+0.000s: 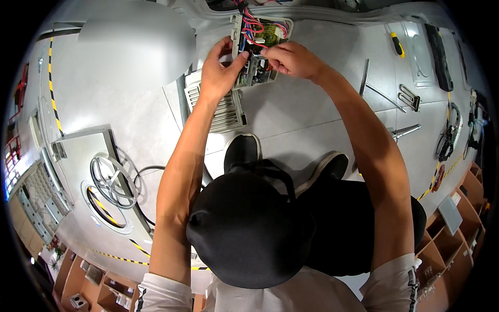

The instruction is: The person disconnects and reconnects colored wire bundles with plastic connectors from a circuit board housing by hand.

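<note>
An open white plastic housing with a green circuit board [270,34] lies on the floor ahead of me. Red and blue wires [251,25] run into it from above. My left hand [219,70] grips the housing's left edge, its thumb over the front and fingers on the outer side. With fingertips pinched together, my right hand [295,60] holds a red wire [258,44] over the middle of the housing. The wire's end is hidden by the fingers. Just below sits the housing's lower section [257,73], with grey compartments.
A slatted white plastic part [226,112] lies below the housing. At right are a yellow-black screwdriver [397,45], metal rods [385,98] and a heating element [409,97]. A washer door panel [99,171] with a silver pulley wheel [113,180] lies at left. Wooden compartment shelves [449,249] stand lower right.
</note>
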The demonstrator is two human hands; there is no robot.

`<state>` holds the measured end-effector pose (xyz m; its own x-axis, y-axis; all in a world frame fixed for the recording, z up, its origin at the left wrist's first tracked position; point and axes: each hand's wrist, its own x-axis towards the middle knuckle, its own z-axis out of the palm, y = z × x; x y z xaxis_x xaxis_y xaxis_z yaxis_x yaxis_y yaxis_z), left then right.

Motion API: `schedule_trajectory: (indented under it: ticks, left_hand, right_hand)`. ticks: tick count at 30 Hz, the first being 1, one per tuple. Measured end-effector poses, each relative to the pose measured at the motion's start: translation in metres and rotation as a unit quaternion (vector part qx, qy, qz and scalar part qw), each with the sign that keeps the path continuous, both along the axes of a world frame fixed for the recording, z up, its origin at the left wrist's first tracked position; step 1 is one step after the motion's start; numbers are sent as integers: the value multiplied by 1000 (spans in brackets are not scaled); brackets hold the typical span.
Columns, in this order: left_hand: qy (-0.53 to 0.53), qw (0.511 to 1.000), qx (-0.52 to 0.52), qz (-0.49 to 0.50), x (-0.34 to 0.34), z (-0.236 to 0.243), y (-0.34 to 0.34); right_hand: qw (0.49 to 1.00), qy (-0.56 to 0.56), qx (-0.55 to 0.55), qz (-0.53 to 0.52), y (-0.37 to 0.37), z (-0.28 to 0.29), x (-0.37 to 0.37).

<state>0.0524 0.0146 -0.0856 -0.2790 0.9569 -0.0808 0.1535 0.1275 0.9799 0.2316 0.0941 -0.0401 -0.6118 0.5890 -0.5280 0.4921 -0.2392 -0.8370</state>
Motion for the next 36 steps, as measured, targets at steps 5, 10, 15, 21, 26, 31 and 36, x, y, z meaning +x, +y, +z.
schedule_trajectory:
  ticks: [5,10,15,21,26,31,36]
  left_hand:
    - [30,993,36,105,0,23,-6]
    - [-37,998,-35,-29,8,33,-12]
    - [-111,988,-58,-93,13,37,-9]
    - [-157,979,-95,-89,17,41,-6]
    - [-210,966,-123,-84,18,45,-7]
    - [-343,926,-144,-62,14,39,-10]
    - [-402,901,-160,-40,14,37,-12]
  right_hand:
    - [988,0,-157,3,10,12,2]
    - [987,-59,-138,61,16,17,-3]
    - [985,-62,-110,114,18,25,-8]
    - [982,-61,-141,115,21,32,-8]
    - [981,-62,-130,132,24,23,-1]
    - [986,-32,-128,103,22,18,2]
    - [987,-34,-121,100,22,18,1]
